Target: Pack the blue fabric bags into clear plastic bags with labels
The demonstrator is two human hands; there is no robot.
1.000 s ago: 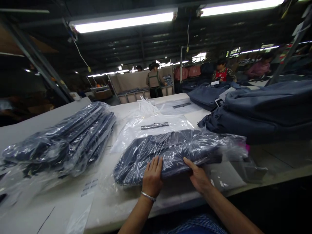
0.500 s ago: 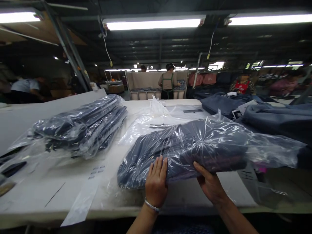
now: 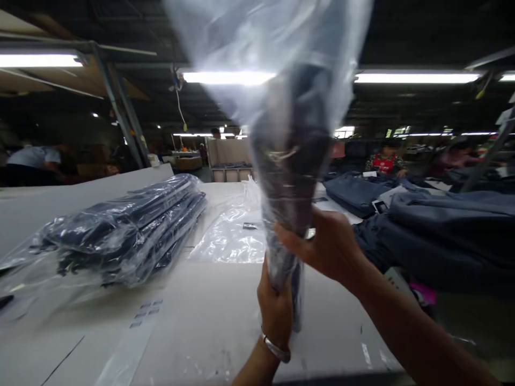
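A dark garment in a clear plastic bag (image 3: 287, 198) stands upright in front of me, its loose bag end blurred at the top of the view. Low on its left side, my left hand (image 3: 276, 303) grips it, a silver bracelet on the wrist. My right hand (image 3: 330, 244) holds the bag from the right, thumb across its near face. Behind it, flat clear bags (image 3: 231, 236) lie on the white table (image 3: 209, 311).
Several bagged dark garments (image 3: 129, 220) are stacked at the left. Unbagged dark garments (image 3: 450, 230) are piled at the right, beside a pink item (image 3: 424, 293). A person in a red apron (image 3: 384, 162) is at the far right.
The bagged garment has gone from lying across the table to upright and lifted. Both hands now grip it; my left hand was resting flat on it. The view has shifted slightly.
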